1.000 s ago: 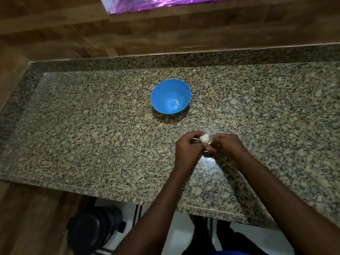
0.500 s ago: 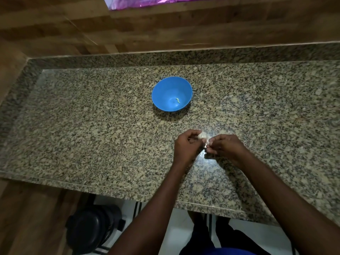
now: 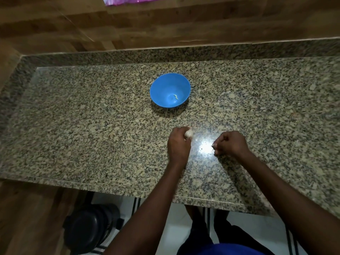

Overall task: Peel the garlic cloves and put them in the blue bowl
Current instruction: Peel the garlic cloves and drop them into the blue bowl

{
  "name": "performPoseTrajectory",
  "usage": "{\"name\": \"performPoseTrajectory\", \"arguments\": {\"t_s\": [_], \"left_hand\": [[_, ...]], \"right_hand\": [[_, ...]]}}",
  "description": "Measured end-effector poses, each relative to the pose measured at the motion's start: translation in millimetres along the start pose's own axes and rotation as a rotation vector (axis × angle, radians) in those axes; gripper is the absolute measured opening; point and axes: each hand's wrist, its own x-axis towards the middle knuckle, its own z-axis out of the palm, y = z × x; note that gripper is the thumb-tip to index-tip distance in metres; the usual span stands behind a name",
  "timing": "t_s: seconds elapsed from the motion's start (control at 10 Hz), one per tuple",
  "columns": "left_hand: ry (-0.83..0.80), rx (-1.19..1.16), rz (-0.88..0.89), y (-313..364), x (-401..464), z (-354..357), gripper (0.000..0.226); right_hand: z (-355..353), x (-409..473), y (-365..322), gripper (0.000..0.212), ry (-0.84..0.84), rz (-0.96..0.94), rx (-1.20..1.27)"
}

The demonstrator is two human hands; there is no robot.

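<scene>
In the head view we look down on a speckled granite counter (image 3: 92, 126) that fills the middle of the frame, with wood-grain wall panels across the top and a strip of shiny pink-purple material (image 3: 128, 0) at the top edge.

The blue bowl (image 3: 161, 89) stands on the counter a little above the centre of the frame. Inside it, toward its lower right, lies one small pale curled piece (image 3: 175, 97); we cannot tell whether it is a clove or a scrap of skin.

Below the bowl and well apart from it, our two hands sit over the counter in the centre-right of the frame, with a gap between them where a bright glare shows on the stone. The left hand (image 3: 179, 144) has its fingers curled around a whitish garlic clove (image 3: 189, 133), which shows at the upper right of the hand, at the fingertips. The right hand (image 3: 230, 143), to the right of the left, is also curled, its thumb and fingers drawn together at its left edge; something tiny and pale shows at those fingertips, but it is too small for us to say what it is.

At the bottom of the frame, below the counter's front edge, we see a dark rounded object (image 3: 90, 229) on the lower left, pale floor tiles, and a bit of blue clothing (image 3: 220, 250) at the bottom centre.
</scene>
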Motion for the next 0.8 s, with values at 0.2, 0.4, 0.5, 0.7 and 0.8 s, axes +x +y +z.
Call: {"name": "performPoseTrajectory", "arguments": {"t_s": [0.2, 0.4, 0.5, 0.7, 0.8], "left_hand": [[-0.01, 0.23, 0.239, 15, -24, 2, 0.051], [-0.148, 0.258, 0.374, 1, -55, 11, 0.043], [-0.158, 0.327, 0.369, -11, -53, 9, 0.044], [-0.208, 0.446, 0.365, -18, -51, 10, 0.048], [-0.202, 0.451, 0.367, -16, -52, 11, 0.048]], "right_hand": [[-10, 24, -21, 0.005, -0.123, 0.09, -0.499], [-9, 25, -42, 0.009, -0.215, 0.238, -0.463], [-7, 24, -44, 0.011, -0.195, 0.169, -0.546], [13, 11, -51, 0.018, -0.009, -0.097, -0.961], [23, -1, -52, 0.013, 0.02, -0.25, -1.012]]}}
